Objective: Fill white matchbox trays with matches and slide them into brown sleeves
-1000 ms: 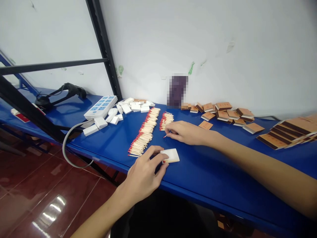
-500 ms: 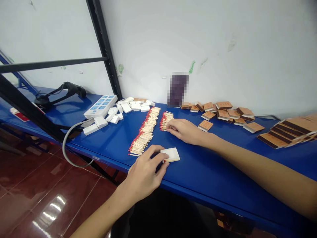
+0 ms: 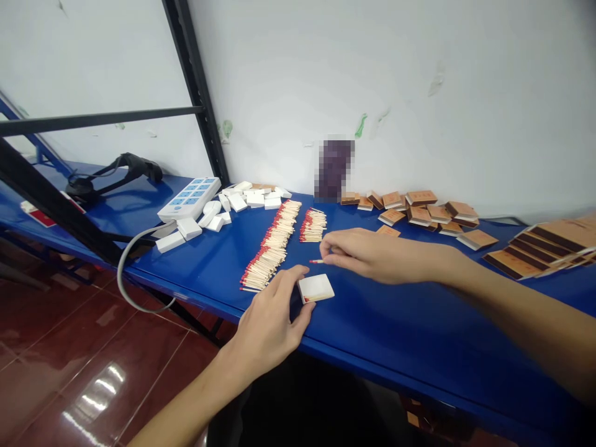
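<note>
Between the thumb and fingers of my left hand is a small white matchbox tray, lying near the front of the blue table. Matches with red heads rest along the tray's near side. My right hand pinches a match, its red head pointing left, just above and behind the tray. Beyond the right hand lies a short row of matches. A longer row of red-tipped matches runs slantwise across the table to the left of it.
White trays are heaped at the back left, beside a power strip. Orange matchbox sleeves lie scattered at the back right, with stacked larger packs further right. A black metal post rises on the left.
My right hand has drawn back from the short match row toward the tray with a match. My left index finger has lifted out of the tray to its edge.
</note>
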Tool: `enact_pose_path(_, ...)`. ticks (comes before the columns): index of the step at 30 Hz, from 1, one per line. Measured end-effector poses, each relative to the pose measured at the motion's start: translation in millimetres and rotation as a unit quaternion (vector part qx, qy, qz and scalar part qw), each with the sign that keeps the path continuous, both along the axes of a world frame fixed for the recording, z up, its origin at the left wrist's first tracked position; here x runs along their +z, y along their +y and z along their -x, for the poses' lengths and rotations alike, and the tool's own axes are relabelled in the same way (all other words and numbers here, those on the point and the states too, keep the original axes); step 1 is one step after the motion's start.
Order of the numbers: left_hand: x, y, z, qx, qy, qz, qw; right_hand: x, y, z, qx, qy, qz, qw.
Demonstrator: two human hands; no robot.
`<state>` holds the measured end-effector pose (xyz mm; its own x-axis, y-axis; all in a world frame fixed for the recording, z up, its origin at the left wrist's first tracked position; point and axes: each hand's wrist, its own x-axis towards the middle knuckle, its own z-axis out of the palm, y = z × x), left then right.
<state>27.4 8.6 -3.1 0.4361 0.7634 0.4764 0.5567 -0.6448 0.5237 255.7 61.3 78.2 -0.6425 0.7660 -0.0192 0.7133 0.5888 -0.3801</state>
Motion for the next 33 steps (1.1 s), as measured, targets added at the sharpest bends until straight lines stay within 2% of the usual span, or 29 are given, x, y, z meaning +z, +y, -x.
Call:
enact_pose_path(4,-1.9,1,0,-0.004,-0.004,0.004,1.0,4.6,-22,16,0.046,-0.01,0.047,0.998)
enact_pose_path(7,0.4,0,0,-0.006,0.005,0.002,1.0,0.7,-22,22,0.061,-0.017,0.052,0.997)
enact_pose_path(14,3.4,-1,-1,-0.01,0.015,-0.015,1.0,0.1,7,11,0.024,0.008,-0.031,0.999)
enact_pose_path(21,-0.3,-1,1,-0.022,0.018,-0.037,0.999,-38.0,43,3,-0.047,-0.009,-0.171,0.984)
enact_pose_path(25,0.2,-1,2,-0.026,0.043,-0.033,0.998,-47.2,52,2,-0.051,-0.024,-0.167,0.984)
enact_pose_path(33,5.4,-2,3,-0.039,0.086,-0.014,0.995,-46.8,51,4,-0.08,-0.024,-0.143,0.986)
